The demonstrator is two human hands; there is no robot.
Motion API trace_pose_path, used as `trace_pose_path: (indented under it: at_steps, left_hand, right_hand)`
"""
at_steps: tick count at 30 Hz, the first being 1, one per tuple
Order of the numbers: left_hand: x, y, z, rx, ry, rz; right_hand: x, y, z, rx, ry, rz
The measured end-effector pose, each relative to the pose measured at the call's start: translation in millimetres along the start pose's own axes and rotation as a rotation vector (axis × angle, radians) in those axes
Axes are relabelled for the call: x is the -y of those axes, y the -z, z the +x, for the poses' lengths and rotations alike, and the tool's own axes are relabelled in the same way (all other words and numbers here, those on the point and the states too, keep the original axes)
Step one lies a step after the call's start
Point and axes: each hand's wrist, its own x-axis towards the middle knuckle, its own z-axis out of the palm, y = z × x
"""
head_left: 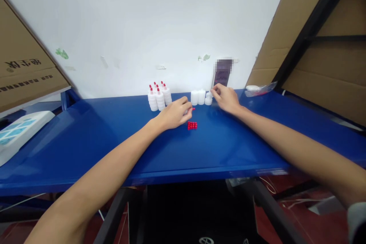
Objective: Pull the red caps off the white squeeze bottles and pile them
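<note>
My left hand (177,113) is closed in a pinch, and a small red-tipped piece (193,108) pokes out past its fingertips; the rest of that piece is hidden by the fingers. My right hand (226,97) has thumb and forefinger pinched at the top of a few small white caps (208,101). Close to these caps are white bottles (198,97) without red tips. Just below my left hand, small red tip caps (192,125) lie grouped in rows. Left of that hand, several white squeeze bottles (160,101) stand upright with red-tipped nozzles.
A dark phone-like device (222,72) leans on the wall behind my right hand. Farther right lies a clear plastic bag (260,89). A white device with blue panels (21,133) sits at the left of the blue table (177,156). Cardboard (328,72) lines the sides.
</note>
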Motion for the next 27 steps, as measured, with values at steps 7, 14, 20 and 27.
trace_pose_path:
  at_steps: [7,14,20,27]
  left_hand:
    - [-5,2.7,2,-0.062,-0.011,0.071]
    - [-5,6.9,1,-0.037,0.049,0.049]
    - [-2,7.7,0,0.004,0.088,0.011]
    - [-2,4.7,-1,0.046,0.085,0.004]
  right_hand:
    - [0,1,-2,-0.02,0.019,0.023]
    - [-12,-5,4,0.019,0.104,0.14]
    - [-23,-15,7,0.228,0.087,0.336]
    - [-28,-23,18,0.265,-0.066,0.395]
